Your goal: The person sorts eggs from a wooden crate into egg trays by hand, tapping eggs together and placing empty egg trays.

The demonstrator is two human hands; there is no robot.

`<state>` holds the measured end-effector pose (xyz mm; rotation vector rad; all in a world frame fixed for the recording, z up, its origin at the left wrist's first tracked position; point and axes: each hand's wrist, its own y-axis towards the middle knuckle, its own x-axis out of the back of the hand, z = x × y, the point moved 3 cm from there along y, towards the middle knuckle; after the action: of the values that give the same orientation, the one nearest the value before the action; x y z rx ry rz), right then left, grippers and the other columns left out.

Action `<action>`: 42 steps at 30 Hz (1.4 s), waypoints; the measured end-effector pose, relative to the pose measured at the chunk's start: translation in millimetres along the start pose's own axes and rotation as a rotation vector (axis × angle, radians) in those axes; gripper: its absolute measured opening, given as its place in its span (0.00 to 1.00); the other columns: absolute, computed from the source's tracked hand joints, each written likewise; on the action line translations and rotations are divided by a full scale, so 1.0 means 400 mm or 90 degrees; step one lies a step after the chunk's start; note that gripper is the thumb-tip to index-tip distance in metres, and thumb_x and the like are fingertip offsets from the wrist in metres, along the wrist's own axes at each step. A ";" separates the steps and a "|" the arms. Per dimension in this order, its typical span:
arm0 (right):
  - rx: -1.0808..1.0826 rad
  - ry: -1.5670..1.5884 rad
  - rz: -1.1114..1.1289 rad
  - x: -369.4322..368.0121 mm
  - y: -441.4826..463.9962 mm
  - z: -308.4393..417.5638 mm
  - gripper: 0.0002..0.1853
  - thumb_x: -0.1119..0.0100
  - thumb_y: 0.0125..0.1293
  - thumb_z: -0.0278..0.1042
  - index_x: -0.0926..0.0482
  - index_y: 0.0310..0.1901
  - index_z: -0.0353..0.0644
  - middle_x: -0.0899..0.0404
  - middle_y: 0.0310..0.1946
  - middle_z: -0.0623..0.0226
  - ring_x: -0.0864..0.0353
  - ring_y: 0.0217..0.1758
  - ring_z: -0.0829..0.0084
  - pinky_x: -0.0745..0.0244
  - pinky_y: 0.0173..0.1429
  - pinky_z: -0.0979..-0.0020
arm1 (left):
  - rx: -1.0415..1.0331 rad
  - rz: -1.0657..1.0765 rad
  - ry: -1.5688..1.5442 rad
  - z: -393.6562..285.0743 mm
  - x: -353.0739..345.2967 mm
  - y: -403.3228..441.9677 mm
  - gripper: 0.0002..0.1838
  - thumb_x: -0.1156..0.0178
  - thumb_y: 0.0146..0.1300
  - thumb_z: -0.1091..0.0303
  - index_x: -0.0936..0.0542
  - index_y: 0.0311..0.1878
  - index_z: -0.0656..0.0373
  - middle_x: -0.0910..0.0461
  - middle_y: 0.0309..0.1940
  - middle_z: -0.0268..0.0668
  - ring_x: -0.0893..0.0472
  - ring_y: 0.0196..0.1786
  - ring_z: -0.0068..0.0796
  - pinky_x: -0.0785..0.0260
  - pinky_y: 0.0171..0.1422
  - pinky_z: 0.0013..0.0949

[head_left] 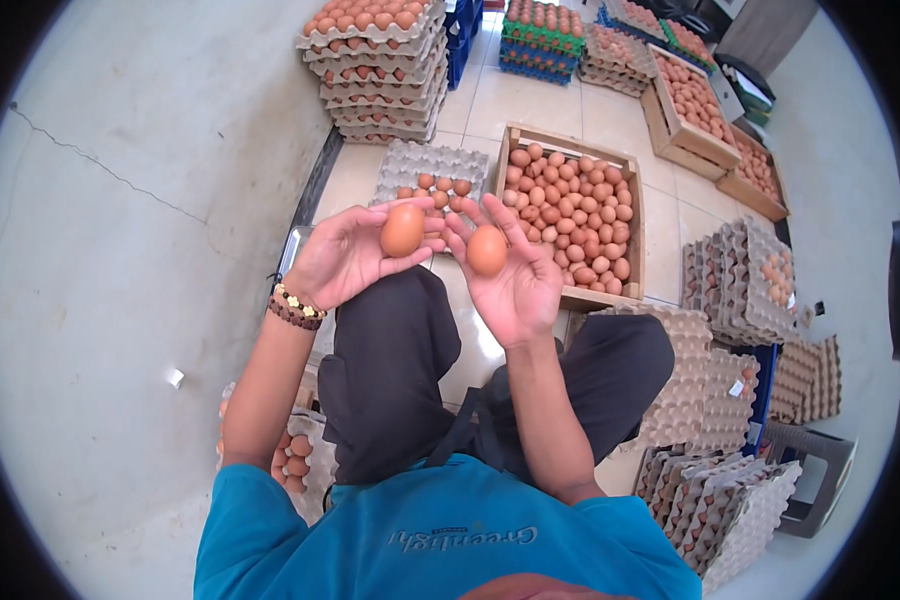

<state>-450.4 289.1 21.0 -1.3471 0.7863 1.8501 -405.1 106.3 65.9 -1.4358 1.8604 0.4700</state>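
Both hands are raised above the near edge of the paper tray (402, 165), palms turned up, with the fingertips of one close to those of the other; whether they touch cannot be told. The left hand (345, 262) grasps one egg (402, 231), cradled on the fingers rather than clenched. The right hand (515, 285) grasps a second egg (487, 250), resting against spread fingers. The loose, cupped support likely spreads the load and spares the shells, while the upturned palms leave most of each surface visible. The tray lies on the tiled floor (525, 105), just beside the left edge of the wooden crate (639, 225); a small group of eggs (443, 184) occupies its middle and near cups, the moulded pockets presumably keeping them apart. The crate holds a loose heap of eggs (570, 205), contained by its four walls. Both containers stand ahead of the knees, apparently to suit a short reach. Beyond the far left corner of the tray, a stack of filled trays (380, 90) rises near the wall, probably layered to save floor area.
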 end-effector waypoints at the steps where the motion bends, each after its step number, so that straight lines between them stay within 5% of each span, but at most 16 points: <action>1: -0.007 -0.045 -0.009 0.010 0.003 -0.001 0.28 0.56 0.71 0.36 0.37 0.69 0.32 0.33 0.67 0.46 0.34 0.73 0.49 0.38 0.77 0.53 | -0.007 -0.014 0.009 -0.003 0.010 0.002 0.32 0.55 0.75 0.62 0.43 0.73 0.76 0.33 0.67 0.59 0.30 0.70 0.47 0.33 0.75 0.43; 4: -0.047 -0.043 -0.031 0.050 0.017 -0.013 0.22 0.53 0.71 0.32 0.32 0.64 0.35 0.27 0.62 0.45 0.21 0.60 0.51 0.20 0.59 0.63 | -0.027 -0.061 0.061 -0.016 0.062 0.010 0.27 0.51 0.74 0.65 0.38 0.70 0.73 0.30 0.65 0.56 0.25 0.66 0.41 0.29 0.71 0.39; 7: -0.127 0.013 0.003 0.170 0.036 -0.029 0.17 0.51 0.75 0.38 0.28 0.57 0.36 0.22 0.54 0.46 0.15 0.40 0.56 0.20 0.37 0.75 | -0.039 -0.129 0.121 -0.008 0.201 0.027 0.23 0.47 0.75 0.66 0.33 0.66 0.70 0.27 0.63 0.53 0.22 0.62 0.36 0.26 0.66 0.34; 10: -0.114 -0.042 -0.179 0.324 0.045 -0.067 0.18 0.51 0.77 0.44 0.26 0.52 0.35 0.20 0.48 0.48 0.18 0.28 0.63 0.28 0.27 0.80 | -0.025 -0.222 0.082 0.011 0.367 0.063 0.20 0.45 0.75 0.66 0.29 0.64 0.67 0.24 0.59 0.49 0.20 0.58 0.33 0.24 0.62 0.30; 13: -0.090 -0.160 -0.329 0.429 0.030 -0.090 0.18 0.52 0.78 0.44 0.25 0.50 0.34 0.20 0.46 0.52 0.19 0.30 0.65 0.25 0.30 0.79 | -0.018 -0.341 0.148 0.045 0.547 0.103 0.19 0.43 0.74 0.67 0.28 0.64 0.64 0.23 0.58 0.45 0.21 0.58 0.30 0.25 0.62 0.29; 14: -0.097 -0.156 -0.354 0.449 0.021 -0.092 0.18 0.51 0.78 0.42 0.25 0.54 0.32 0.20 0.45 0.54 0.18 0.34 0.66 0.23 0.34 0.77 | 0.007 -0.380 0.183 0.055 0.609 0.119 0.24 0.36 0.69 0.67 0.28 0.65 0.61 0.21 0.57 0.40 0.20 0.57 0.27 0.24 0.60 0.29; 20: -0.090 -0.158 -0.379 0.514 0.027 -0.102 0.23 0.51 0.76 0.35 0.32 0.66 0.31 0.24 0.51 0.53 0.17 0.47 0.62 0.20 0.49 0.71 | -0.130 -0.552 0.788 0.129 1.007 0.255 0.28 0.24 0.52 0.70 0.20 0.58 0.59 0.15 0.47 0.38 0.15 0.48 0.29 0.20 0.53 0.32; 27: -0.114 -0.220 -0.426 0.538 0.033 -0.120 0.26 0.48 0.76 0.35 0.35 0.68 0.27 0.23 0.54 0.48 0.18 0.58 0.54 0.18 0.57 0.66 | 0.009 -0.607 1.099 0.175 1.037 0.370 0.22 0.28 0.48 0.71 0.15 0.50 0.56 0.14 0.42 0.47 0.13 0.43 0.44 0.20 0.53 0.38; 28: -0.118 -0.230 -0.420 0.537 0.034 -0.123 0.26 0.48 0.76 0.34 0.36 0.68 0.27 0.23 0.54 0.48 0.18 0.58 0.53 0.18 0.57 0.65 | 0.061 -0.603 1.093 0.186 1.034 0.370 0.17 0.36 0.53 0.73 0.15 0.49 0.55 0.18 0.44 0.51 0.17 0.47 0.50 0.23 0.55 0.45; 31: -0.108 -0.225 -0.410 0.521 0.043 -0.124 0.26 0.48 0.76 0.34 0.36 0.68 0.26 0.23 0.56 0.46 0.19 0.59 0.51 0.18 0.59 0.63 | -0.207 -0.619 1.061 0.197 0.958 0.360 0.16 0.38 0.56 0.74 0.15 0.49 0.58 0.18 0.45 0.50 0.17 0.44 0.50 0.23 0.54 0.45; 32: -0.098 -0.201 -0.404 0.514 0.051 -0.124 0.25 0.49 0.77 0.34 0.36 0.68 0.26 0.23 0.56 0.46 0.19 0.59 0.51 0.19 0.60 0.63 | -0.258 -0.523 1.050 0.194 0.864 0.347 0.15 0.37 0.57 0.74 0.15 0.48 0.60 0.18 0.47 0.46 0.18 0.43 0.45 0.23 0.53 0.44; 34: -0.099 -0.170 -0.379 0.521 0.068 -0.130 0.26 0.55 0.79 0.39 0.36 0.68 0.26 0.25 0.59 0.47 0.21 0.61 0.53 0.22 0.65 0.61 | -0.085 -0.349 0.720 0.226 0.711 0.316 0.19 0.32 0.55 0.71 0.16 0.52 0.59 0.19 0.54 0.42 0.18 0.52 0.39 0.25 0.58 0.39; 36: -0.119 -0.138 -0.383 0.522 0.074 -0.144 0.28 0.59 0.80 0.44 0.37 0.69 0.27 0.26 0.61 0.47 0.23 0.65 0.54 0.25 0.68 0.60 | -0.114 -0.131 0.601 0.252 0.560 0.274 0.24 0.30 0.54 0.71 0.18 0.57 0.59 0.21 0.60 0.40 0.20 0.60 0.34 0.27 0.64 0.37; 39: -0.167 -0.097 -0.348 0.513 0.075 -0.175 0.32 0.62 0.80 0.51 0.39 0.70 0.27 0.28 0.63 0.47 0.27 0.68 0.56 0.30 0.71 0.59 | -0.144 -0.003 0.769 0.268 0.450 0.227 0.26 0.31 0.56 0.74 0.19 0.60 0.59 0.22 0.63 0.40 0.22 0.64 0.33 0.30 0.68 0.37; 42: -0.213 -0.070 -0.294 0.513 0.066 -0.213 0.35 0.61 0.79 0.55 0.39 0.71 0.28 0.29 0.64 0.47 0.28 0.69 0.58 0.32 0.71 0.60 | -0.127 -0.039 0.790 0.301 0.453 0.191 0.25 0.32 0.57 0.76 0.20 0.61 0.60 0.22 0.62 0.41 0.21 0.63 0.35 0.28 0.67 0.38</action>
<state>-469.5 244.5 -197.3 -1.4658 0.0885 1.7030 -458.4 88.7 -157.7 -2.1664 2.6999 -0.4215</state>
